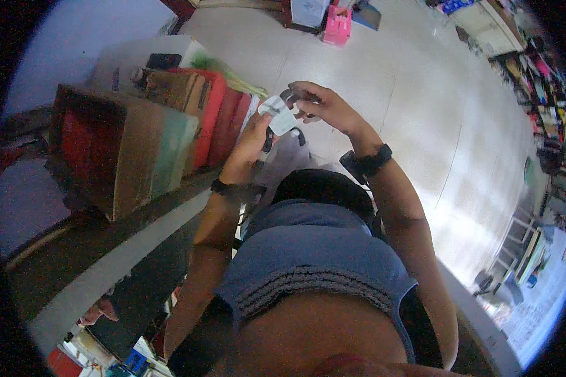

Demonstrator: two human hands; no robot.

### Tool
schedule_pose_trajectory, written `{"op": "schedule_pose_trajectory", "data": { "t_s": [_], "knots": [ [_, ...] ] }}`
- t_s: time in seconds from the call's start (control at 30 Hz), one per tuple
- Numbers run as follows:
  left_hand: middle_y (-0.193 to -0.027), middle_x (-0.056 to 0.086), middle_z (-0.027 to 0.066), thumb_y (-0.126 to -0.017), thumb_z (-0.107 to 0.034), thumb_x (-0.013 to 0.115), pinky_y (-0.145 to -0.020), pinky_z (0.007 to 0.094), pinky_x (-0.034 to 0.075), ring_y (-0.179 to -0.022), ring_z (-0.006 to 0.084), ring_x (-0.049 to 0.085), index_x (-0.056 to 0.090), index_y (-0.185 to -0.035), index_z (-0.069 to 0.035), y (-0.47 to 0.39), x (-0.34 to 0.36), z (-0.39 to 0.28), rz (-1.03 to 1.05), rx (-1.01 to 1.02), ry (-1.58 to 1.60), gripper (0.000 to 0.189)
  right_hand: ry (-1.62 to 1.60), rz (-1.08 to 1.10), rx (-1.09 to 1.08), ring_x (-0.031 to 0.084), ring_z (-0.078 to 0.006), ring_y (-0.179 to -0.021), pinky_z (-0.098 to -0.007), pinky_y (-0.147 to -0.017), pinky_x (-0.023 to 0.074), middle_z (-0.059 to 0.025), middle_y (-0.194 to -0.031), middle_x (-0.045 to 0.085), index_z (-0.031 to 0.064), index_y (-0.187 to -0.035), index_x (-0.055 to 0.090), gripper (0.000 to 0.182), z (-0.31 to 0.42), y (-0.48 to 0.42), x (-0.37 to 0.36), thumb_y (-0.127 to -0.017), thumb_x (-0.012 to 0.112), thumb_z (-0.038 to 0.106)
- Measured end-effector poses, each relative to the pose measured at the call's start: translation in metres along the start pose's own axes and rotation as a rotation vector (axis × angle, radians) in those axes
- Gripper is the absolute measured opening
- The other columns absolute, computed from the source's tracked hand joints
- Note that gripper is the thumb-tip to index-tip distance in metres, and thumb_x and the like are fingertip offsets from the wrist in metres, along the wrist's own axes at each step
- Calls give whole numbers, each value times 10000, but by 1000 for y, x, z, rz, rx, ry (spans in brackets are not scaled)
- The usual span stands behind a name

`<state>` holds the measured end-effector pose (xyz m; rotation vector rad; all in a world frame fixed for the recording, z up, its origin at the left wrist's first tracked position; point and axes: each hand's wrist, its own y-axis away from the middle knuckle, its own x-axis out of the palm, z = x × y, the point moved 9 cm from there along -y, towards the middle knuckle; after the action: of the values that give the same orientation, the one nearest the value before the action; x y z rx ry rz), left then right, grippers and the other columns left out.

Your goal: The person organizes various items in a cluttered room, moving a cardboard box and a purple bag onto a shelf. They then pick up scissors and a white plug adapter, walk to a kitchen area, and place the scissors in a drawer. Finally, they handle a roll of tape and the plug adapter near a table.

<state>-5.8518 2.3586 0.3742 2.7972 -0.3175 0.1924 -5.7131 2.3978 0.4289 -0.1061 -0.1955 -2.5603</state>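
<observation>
A small white flat piece with rounded corners (pixel 279 116) is between my hands, in front of my body. My left hand (pixel 257 132) grips its lower left side, the thumb lying on its face. My right hand (pixel 316 103) is curled at its upper right, fingers closed on a dark, curved object (pixel 290 96) that touches or overlaps the piece; what the object is, I cannot tell. Another dark strip (pixel 268 140) shows below my left thumb. Both wrists wear dark bands.
Cardboard boxes (pixel 141 155) and red folders or boxes (pixel 212 118) stand to the left. A pink container (pixel 338 26) is on the tiled floor (pixel 405 94) ahead. Cluttered shelves (pixel 537 94) line the right side, with a blue-white surface (pixel 547 282) lower right.
</observation>
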Motion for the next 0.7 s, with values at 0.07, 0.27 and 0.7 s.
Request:
{"op": "schedule_pose_trajectory", "data": {
  "t_s": [0.07,0.27,0.7],
  "knots": [
    [-827,586,-2,-895,-319,365,-558,213,383,-643,74,489,534,-1157,-53,-5,-13,-5,-30,25,-61,409,-85,25,120,570,-174,-868,-282,-701,515,-91,-1037,546,17,-1216,448,433,-4,-15,-3,-862,557,242],
    [-974,590,2,-901,-269,349,-583,199,401,-731,78,520,510,-1181,-56,-38,-49,-23,-46,18,167,387,-208,31,204,551,-187,-949,-291,-831,466,-97,-1048,557,-27,-1171,468,427,-19,-83,-22,-820,591,182],
    [-725,567,41,-879,-376,443,-551,267,432,-576,124,515,546,-990,-49,49,-126,52,-663,-99,480,361,77,476,228,551,-147,-910,-273,-735,467,-64,-1007,590,58,-1155,512,438,-18,-138,45,-766,668,187]
  ]
}}
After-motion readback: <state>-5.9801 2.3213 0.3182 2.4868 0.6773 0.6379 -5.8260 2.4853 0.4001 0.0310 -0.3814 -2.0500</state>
